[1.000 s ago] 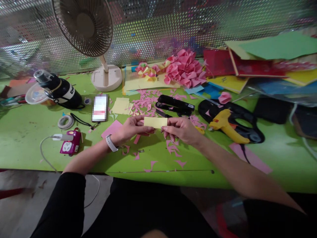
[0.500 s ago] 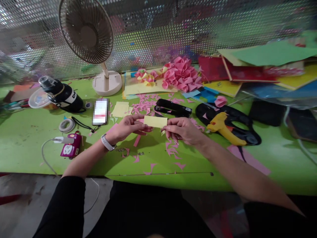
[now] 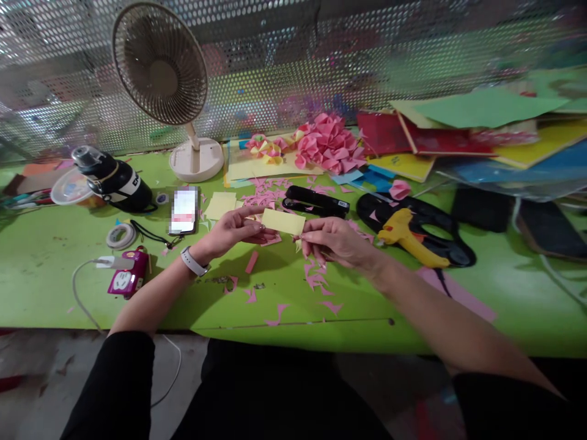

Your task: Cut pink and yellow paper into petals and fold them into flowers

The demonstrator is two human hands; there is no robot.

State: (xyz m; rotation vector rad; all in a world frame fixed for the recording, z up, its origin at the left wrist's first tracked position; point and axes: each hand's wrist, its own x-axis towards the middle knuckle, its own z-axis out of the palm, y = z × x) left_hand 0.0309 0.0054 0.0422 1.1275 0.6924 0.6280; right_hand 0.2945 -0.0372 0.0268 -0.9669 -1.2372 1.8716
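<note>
In the head view, the left hand [image 3: 233, 232] is pinching one end of a yellow paper strip [image 3: 283, 221] between closed thumb and fingers, while the right hand [image 3: 337, 241] is closing thumb and fingertips on the other end. The strip is stretching flat between them, on the near side of the black stapler [image 3: 315, 198]. Pink scraps [image 3: 263, 190] are lying around the stapler (a small yellow bit is showing under the right fingertips, too small to make out). Pink paper flowers [image 3: 328, 143] are sitting beyond the stapler, and a yellow glue gun [image 3: 406, 235] is resting to its right.
</note>
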